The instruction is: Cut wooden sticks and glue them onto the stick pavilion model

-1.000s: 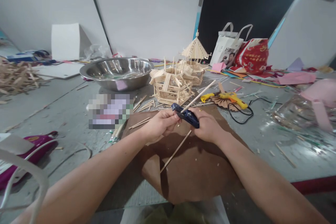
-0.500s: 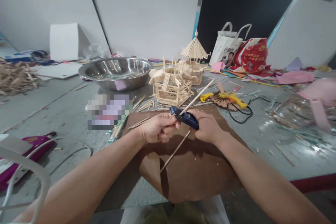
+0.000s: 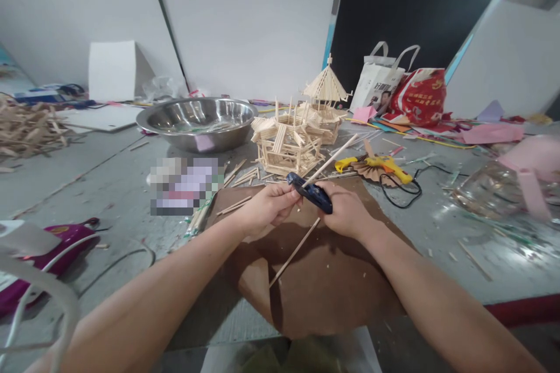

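Observation:
My left hand (image 3: 271,208) is closed, pinching the lower end of a thin wooden stick (image 3: 335,157) that slants up to the right. A short dark blue cutter (image 3: 315,195), its exact type hard to make out, lies across the stick. Its right end sits in my closed right hand (image 3: 343,208), while its left tip is beside my left fingertips. Below both hands, another wooden stick (image 3: 294,252) rests slantwise on a brown paper sheet (image 3: 324,297). Just beyond my hands stands a stick-built pavilion model (image 3: 289,145).
A steel basin (image 3: 196,143) stands back left. On the right are a yellow glue gun (image 3: 389,169) with a black cord and a clear plastic container (image 3: 485,186). A purple device (image 3: 65,253) and white cable lie at left. Bundled sticks (image 3: 202,210) flank the paper.
My hands stay nearly in place on the stick and cutter, with my left fingers shifted slightly. A small pale chip now shows under the cutter. The view has tilted a little.

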A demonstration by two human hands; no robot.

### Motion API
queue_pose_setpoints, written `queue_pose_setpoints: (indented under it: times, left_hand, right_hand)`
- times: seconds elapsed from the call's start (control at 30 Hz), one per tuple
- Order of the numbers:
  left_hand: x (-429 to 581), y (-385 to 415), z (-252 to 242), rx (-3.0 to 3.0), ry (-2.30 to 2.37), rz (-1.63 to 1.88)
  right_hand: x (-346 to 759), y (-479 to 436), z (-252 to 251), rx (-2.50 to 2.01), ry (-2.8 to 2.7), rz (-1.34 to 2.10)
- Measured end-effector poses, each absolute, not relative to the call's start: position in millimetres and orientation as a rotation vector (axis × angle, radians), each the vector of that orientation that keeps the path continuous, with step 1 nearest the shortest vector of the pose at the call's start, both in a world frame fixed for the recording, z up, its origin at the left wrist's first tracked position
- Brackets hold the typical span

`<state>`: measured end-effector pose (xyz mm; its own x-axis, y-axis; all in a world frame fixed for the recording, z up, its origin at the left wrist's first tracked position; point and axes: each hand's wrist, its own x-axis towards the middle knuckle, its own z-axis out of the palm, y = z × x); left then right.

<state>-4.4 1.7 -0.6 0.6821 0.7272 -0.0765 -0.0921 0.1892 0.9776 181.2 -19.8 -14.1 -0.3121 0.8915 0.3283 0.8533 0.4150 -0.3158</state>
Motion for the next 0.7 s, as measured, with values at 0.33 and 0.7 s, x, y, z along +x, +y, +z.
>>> queue_pose_setpoints:
  times: [0.33, 0.7]
  left_hand:
    - [-0.6, -2.1, -2.4, 1.080, 0.518, 0.549]
    - [-1.9, -0.8, -9.2, 0.956, 0.406, 0.392]
  right_hand:
    - [191.5, -15.4, -9.7, -1.256, -2.321, 0.255]
    - [194.3, -14.2, -4.1, -1.017, -2.406, 0.196]
